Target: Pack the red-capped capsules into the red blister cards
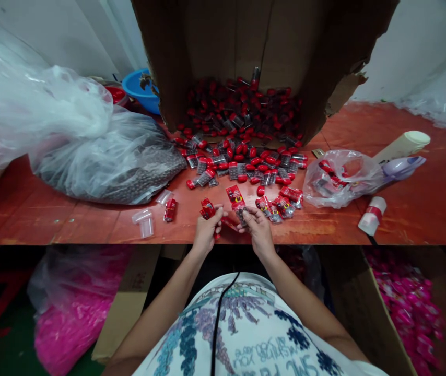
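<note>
My left hand (206, 230) is closed on several small red packets (208, 208) at the front edge of the red-brown table (422, 209). My right hand (257, 225) pinches a small dark piece at the lower end of a red packet (235, 198) that lies on the table. A few finished red packets (281, 204) lie just right of my right hand. Behind them a heap of small red-capped pieces (242, 141) spills out of an open cardboard box (246, 47) tipped on its side.
A big clear plastic bag of dark pellets (121, 167) fills the left. A small clear bag (336, 177), a white bottle (403, 146), a tape roll (372, 215) and clear caps (144, 222) lie around. A blue bowl (140, 89) stands behind. Bags and boxes of pink pieces (407, 303) sit under the table.
</note>
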Action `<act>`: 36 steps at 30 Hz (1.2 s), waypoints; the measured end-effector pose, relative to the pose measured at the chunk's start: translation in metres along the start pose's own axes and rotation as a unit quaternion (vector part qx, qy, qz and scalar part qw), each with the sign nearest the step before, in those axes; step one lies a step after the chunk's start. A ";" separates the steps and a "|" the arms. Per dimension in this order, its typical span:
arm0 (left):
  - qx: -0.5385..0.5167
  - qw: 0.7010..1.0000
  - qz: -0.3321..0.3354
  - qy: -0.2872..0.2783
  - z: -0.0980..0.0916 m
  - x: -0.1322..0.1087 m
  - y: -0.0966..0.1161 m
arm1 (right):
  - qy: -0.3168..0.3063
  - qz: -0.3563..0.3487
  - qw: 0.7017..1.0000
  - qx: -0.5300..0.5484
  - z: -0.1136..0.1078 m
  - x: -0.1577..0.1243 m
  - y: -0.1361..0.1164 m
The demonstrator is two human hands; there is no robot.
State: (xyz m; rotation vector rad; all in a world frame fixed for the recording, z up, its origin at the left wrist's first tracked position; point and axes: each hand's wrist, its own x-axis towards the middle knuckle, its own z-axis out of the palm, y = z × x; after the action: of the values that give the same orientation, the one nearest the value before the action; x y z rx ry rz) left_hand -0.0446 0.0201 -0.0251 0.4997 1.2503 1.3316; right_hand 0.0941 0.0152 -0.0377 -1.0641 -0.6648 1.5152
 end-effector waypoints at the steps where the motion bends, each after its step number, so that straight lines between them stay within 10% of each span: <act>1: -0.005 1.000 -0.001 0.009 -0.001 0.001 0.000 | 0.001 -0.003 1.000 -0.001 -0.001 0.001 0.000; 36: 0.015 0.997 0.042 -0.059 0.002 0.001 0.008 | -0.078 -0.021 0.990 -0.115 0.011 -0.013 -0.004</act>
State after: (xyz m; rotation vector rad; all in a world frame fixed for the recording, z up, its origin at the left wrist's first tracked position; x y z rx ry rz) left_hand -0.0468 0.0238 -0.0179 0.6491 1.1637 1.3362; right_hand 0.0859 0.0048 -0.0256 -1.1020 -0.9848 1.5218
